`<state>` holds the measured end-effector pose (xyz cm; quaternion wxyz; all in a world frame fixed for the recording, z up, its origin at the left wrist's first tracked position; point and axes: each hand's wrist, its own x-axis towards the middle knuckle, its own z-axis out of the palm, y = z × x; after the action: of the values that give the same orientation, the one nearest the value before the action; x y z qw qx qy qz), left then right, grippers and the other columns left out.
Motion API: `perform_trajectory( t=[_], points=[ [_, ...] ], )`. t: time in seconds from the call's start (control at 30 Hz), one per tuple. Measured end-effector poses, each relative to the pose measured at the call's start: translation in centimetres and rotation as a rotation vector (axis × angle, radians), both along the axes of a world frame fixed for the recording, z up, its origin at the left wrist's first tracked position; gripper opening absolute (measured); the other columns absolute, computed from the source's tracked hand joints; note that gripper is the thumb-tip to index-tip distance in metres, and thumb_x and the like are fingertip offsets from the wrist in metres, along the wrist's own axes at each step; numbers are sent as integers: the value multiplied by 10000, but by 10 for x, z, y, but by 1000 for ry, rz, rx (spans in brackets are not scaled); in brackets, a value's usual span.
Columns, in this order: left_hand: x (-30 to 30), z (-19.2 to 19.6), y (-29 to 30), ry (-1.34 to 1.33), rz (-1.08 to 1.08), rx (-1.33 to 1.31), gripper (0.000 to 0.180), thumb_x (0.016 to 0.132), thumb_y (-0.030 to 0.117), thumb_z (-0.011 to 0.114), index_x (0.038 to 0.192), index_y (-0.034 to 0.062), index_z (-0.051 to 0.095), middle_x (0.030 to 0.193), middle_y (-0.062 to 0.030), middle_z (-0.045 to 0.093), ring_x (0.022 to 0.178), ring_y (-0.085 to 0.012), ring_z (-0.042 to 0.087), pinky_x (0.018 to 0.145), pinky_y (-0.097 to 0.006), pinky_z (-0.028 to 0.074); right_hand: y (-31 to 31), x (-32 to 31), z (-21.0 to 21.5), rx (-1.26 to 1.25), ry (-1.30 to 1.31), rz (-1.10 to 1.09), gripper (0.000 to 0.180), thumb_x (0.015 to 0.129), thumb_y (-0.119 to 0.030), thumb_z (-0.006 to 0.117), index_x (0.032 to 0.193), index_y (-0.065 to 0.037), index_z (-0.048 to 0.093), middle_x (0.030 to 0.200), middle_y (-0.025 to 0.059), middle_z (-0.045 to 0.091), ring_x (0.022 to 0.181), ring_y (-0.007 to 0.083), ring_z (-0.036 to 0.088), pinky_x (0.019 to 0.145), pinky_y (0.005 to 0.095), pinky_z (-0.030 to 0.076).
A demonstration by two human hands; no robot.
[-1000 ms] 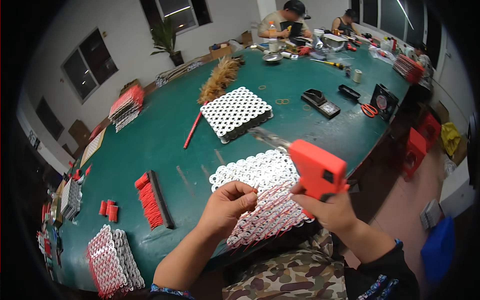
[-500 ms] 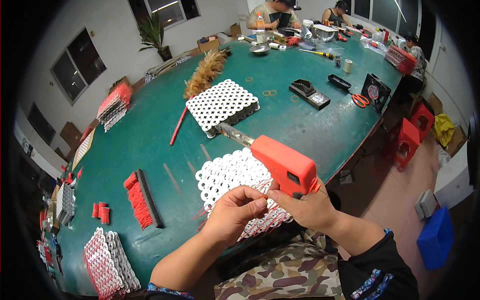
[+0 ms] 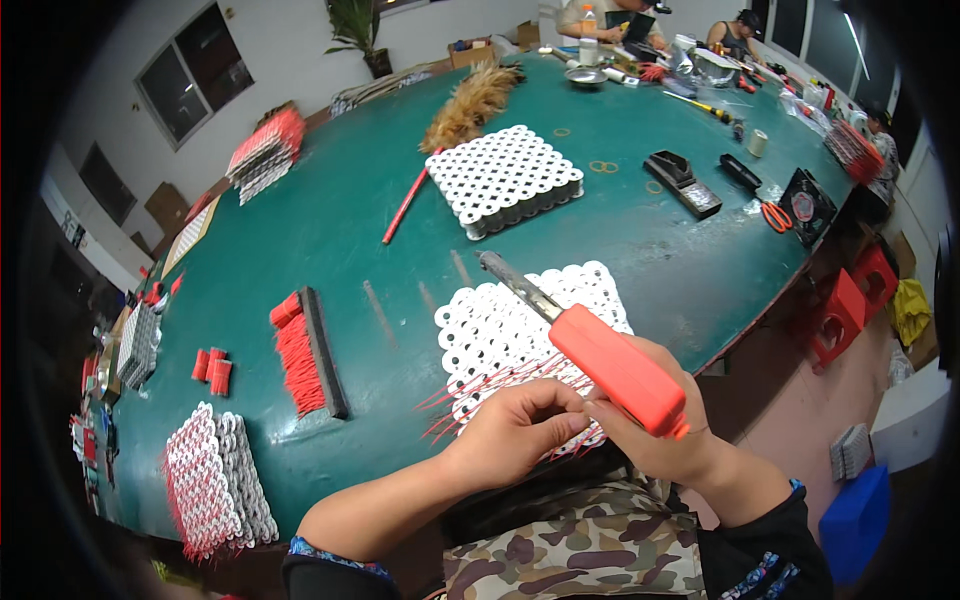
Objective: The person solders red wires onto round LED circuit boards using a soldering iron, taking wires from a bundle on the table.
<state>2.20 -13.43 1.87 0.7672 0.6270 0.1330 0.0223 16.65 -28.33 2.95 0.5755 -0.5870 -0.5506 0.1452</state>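
A red soldering iron with a gun-shaped body [image 3: 618,368] is gripped in my right hand [image 3: 655,440], its metal tip pointing up and to the left. Under it lies a white panel of joined round rings [image 3: 490,325], and thin red wires [image 3: 500,378] stick out along its near side. My left hand [image 3: 520,435] hovers over the panel's near edge, thumb and forefinger pinched together against my right thumb. What sits between those fingertips is too small to make out.
A white ring-topped block [image 3: 505,175] stands farther back beside a feather duster [image 3: 475,105]. To the left are red wires along a dark bar [image 3: 322,360], small red rolls [image 3: 212,370] and stacked panels [image 3: 205,475]. Orange scissors [image 3: 776,217] lie right. People sit at the far end.
The view has shifted, so the table's things appear farther right. The iron's tip has swung from beside the white block to over the near panel. Both hands stay pinched close together.
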Motion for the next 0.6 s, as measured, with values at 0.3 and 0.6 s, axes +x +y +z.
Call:
perform_trajectory(
  t=[0.3, 0.6],
  points=[
    [-36, 6, 68, -76, 323, 784, 76, 897, -26, 682, 963, 11, 690, 866, -84, 621, 832, -193, 610, 748, -306, 489, -9, 5, 9, -167, 315, -120, 350, 860, 43, 670, 1203, 38, 602, 1061, 128, 688, 823, 143, 683, 713, 293, 551],
    [-48, -8, 113, -29, 417, 1196, 144, 840, -30, 697, 968, 36, 702, 847, -109, 622, 755, -302, 632, 639, -374, 502, -3, 17, 18, -302, 901, -5, 613, 870, -32, 657, 1433, 48, 427, 1275, 211, 624, 992, 252, 721, 863, 385, 600]
  ],
)
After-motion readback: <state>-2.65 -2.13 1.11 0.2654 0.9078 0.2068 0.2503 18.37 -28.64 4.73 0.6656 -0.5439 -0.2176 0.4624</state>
